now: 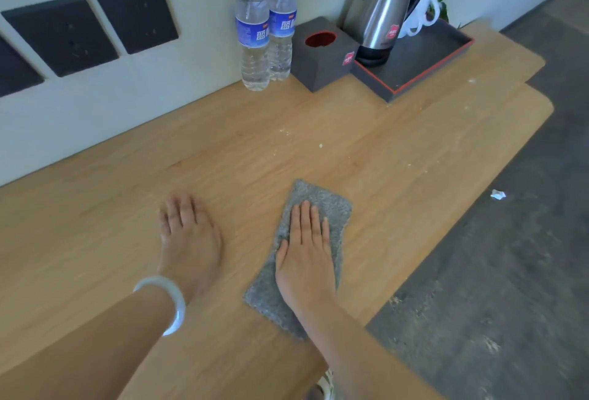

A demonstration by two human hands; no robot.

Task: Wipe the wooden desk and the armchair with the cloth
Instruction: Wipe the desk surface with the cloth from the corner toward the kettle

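Wood-grain table ran along the wall, crumbs scattered ahead. Right hand lay flat, fingers straight, pressing the grey cloth down to wipe; left hand rested open on bare wood, likely for support.

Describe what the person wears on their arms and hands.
Both forearms are bare, with no sleeves or gloves in view. The left wrist carries a smooth, pale, whitish bangle. No rings or watch show on the left hand or the right hand.
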